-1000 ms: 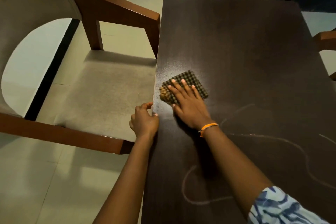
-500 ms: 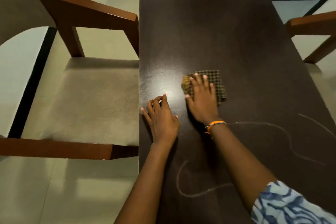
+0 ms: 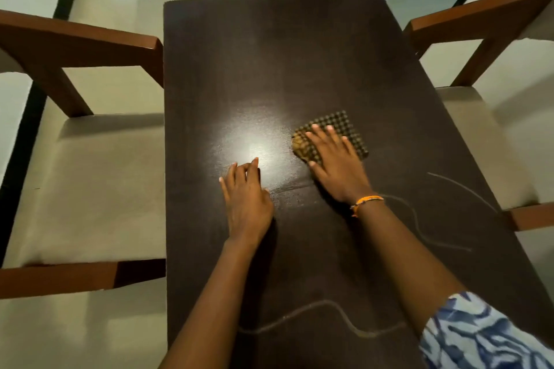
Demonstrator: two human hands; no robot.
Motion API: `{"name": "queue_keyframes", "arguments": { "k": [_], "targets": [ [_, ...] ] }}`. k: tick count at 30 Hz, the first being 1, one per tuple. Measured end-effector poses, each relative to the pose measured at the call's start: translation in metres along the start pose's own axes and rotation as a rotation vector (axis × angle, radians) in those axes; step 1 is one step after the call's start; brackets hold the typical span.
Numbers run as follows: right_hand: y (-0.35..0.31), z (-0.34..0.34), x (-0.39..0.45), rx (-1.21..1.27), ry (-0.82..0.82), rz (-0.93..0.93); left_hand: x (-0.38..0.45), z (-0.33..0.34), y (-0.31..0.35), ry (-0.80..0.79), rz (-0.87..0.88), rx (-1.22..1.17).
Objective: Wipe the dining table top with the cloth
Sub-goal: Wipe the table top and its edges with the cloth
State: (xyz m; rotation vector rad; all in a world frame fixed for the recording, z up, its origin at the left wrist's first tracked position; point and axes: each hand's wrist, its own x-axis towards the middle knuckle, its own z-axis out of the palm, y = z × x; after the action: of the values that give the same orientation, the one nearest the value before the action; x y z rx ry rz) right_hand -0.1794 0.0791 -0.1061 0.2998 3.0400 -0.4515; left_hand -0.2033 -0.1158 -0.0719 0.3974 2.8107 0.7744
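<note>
Right hand (image 3: 337, 168) flat, fingers straight, presses folded brown checked cloth (image 3: 332, 135) onto dark wooden table top (image 3: 269, 54); left hand (image 3: 247, 201) beside it (fingers extended, holding nothing) rests flat.

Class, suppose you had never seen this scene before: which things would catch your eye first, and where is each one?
First, the right hand pressing flat on a checked cloth near the middle of the dark table top. Next, the left hand resting flat on the wood beside it, just below a bright glare patch. Then the pale wavy streaks on the near part, and a wooden armchair at the left side.
</note>
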Motion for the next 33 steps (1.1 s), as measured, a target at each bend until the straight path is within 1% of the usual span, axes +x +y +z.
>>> {"name": "queue_keyframes", "arguments": {
  "k": [3,6,8,10,11,12,13,15,17,19,21,22,24,30,33],
  "targets": [
    [0.068,-0.02,-0.018,0.013,0.061,0.203,0.001,0.013,0.02,-0.044,0.044,-0.01],
    [0.11,-0.031,-0.031,0.031,0.138,0.392,0.0,0.022,0.037,-0.071,0.075,-0.008],
    [0.113,-0.031,-0.031,0.042,0.175,0.481,0.001,0.027,0.045,-0.08,0.079,-0.009],
    [0.095,-0.025,-0.025,0.04,0.199,0.568,0.002,0.03,0.051,-0.078,0.076,-0.017],
    [0.081,-0.02,-0.021,0.027,0.203,0.581,0.002,0.032,0.054,-0.07,0.07,-0.031],
    [0.063,-0.015,-0.017,0.012,0.197,0.547,0.003,0.033,0.057,-0.059,0.063,-0.042],
    [0.044,-0.01,-0.013,0.004,0.179,0.47,0.003,0.034,0.059,-0.046,0.054,-0.045],
    [0.005,0.003,-0.006,0.012,0.112,0.256,0.003,0.034,0.061,-0.014,0.02,-0.044],
    [-0.019,0.009,-0.004,0.02,0.035,0.07,0.003,0.033,0.065,0.028,-0.016,-0.063],
    [-0.015,0.008,-0.004,0.019,-0.005,-0.054,0.003,0.033,0.072,0.05,-0.036,-0.064],
    [0.01,0.001,-0.005,0.001,-0.004,-0.136,0.003,0.039,0.082,0.044,-0.033,-0.046],
    [0.025,-0.003,-0.007,-0.003,0.001,-0.146,0.003,0.043,0.089,0.035,-0.025,-0.039],
    [0.058,-0.013,-0.012,0.001,0.011,-0.089,0.003,0.053,0.104,0.011,0.005,-0.022],
    [0.17,-0.048,-0.009,0.042,0.066,0.221,0.002,0.083,0.147,-0.125,0.145,0.11],
    [0.203,-0.062,0.013,0.061,0.065,0.293,0.0,0.096,0.159,-0.088,0.149,0.143]
  ]
}}
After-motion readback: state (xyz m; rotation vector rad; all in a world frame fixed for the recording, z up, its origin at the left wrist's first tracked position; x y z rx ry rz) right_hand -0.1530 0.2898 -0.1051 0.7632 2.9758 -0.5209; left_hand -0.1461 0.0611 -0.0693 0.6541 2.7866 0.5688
